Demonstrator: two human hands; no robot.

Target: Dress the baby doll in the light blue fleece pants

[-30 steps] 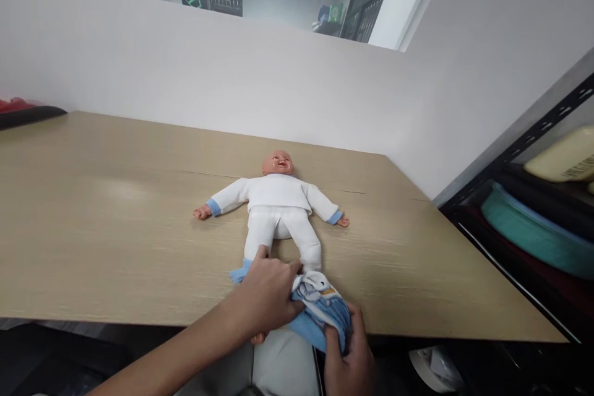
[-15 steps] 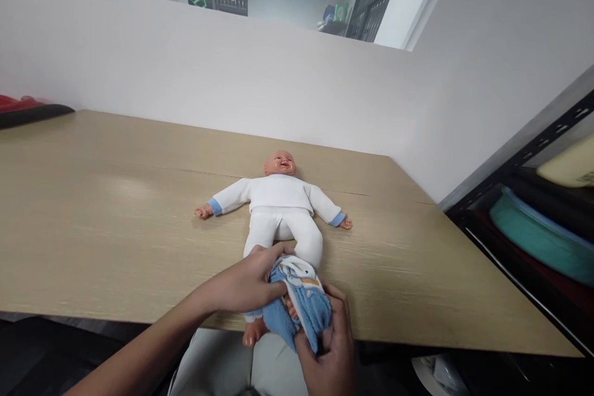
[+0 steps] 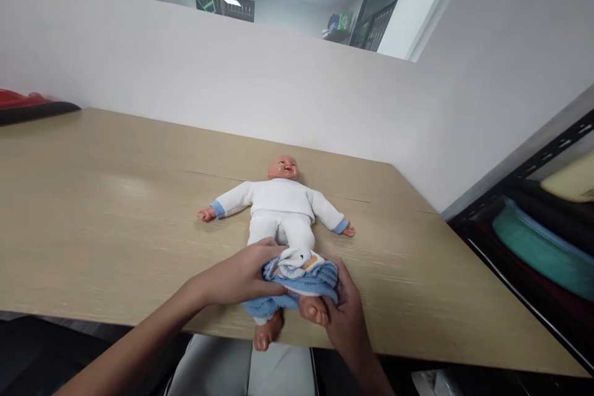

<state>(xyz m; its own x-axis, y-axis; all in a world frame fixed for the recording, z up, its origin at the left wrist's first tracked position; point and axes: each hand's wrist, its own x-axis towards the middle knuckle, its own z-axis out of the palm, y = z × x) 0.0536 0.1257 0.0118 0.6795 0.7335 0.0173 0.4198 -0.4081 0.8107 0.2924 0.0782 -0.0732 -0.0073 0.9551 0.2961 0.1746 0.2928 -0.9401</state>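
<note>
Blue garment (image 3: 309, 281) | foot (image 3: 314, 310) of doll (image 3: 282, 198) sticks out farther than before | hands, left (image 3: 245, 273) and right (image 3: 348, 309), gripping the cloth

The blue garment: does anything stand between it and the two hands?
Nothing visible does. The left hand and right hand hold the blue garment directly; a doll's foot shows below it, beside the right hand.

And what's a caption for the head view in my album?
Left hand and right hand hold blue cloth around a doll's legs.
</note>
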